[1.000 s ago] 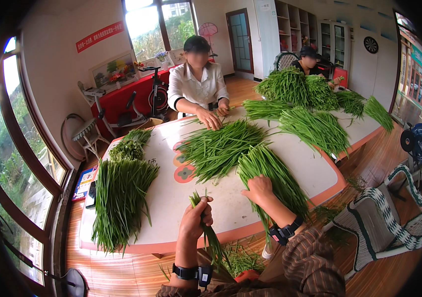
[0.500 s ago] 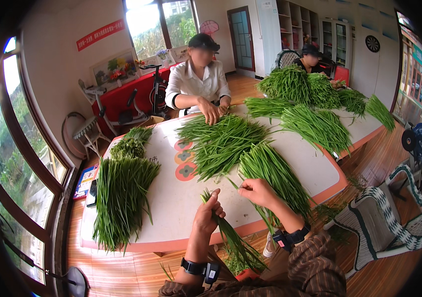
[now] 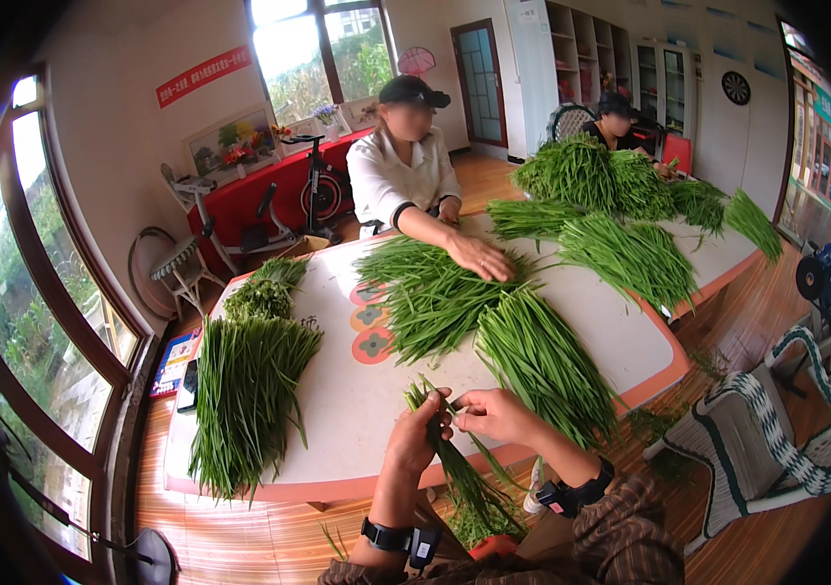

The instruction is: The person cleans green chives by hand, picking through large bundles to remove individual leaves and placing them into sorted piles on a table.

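Observation:
My left hand is closed around a thin bunch of garlic chives; their cut ends stick up past my thumb and the leaves droop below the table edge. My right hand pinches a single chive close beside the left hand's fingers, its fingertips nearly touching them. Just beyond my right hand lies a neat heap of chives. Farther off, a looser pile of chives spreads over the middle of the white table.
Another chive heap lies at the table's left, beside a phone. Across the table a person in white reaches over the loose pile. More chives are stacked at the far right, near a second person. A woven chair stands at right.
My right hand has moved left, up to my left hand. The person opposite has stretched one hand out to the right over the loose pile. The view has shifted slightly.

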Motion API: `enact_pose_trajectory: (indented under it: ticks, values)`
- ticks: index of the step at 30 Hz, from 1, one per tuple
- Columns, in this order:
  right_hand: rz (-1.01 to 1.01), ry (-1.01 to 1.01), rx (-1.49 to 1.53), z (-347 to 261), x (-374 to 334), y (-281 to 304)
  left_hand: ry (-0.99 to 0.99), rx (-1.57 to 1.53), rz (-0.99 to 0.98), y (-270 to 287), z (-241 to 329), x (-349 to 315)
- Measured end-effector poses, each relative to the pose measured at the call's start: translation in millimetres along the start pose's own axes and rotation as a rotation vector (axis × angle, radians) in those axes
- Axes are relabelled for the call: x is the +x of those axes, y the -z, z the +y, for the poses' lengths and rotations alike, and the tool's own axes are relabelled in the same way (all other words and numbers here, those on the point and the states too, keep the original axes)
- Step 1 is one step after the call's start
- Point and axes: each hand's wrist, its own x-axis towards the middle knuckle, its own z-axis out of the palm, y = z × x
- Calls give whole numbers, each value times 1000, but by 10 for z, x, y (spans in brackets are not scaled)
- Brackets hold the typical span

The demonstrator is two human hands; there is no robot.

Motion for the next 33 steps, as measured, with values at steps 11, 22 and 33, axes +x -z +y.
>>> enact_pose_trajectory:
  ticks: [11,22,33]
  values:
    - [-3,16,-90,32,-56,-50,55,49,11,-62,8,-79]
    - [-64,-64,-76,-168,-105,-12,-17,51,-82,-51,60,-134]
    - [-67,96,-295,-625,-13,144,338,46,-304,-100,-266,-222]
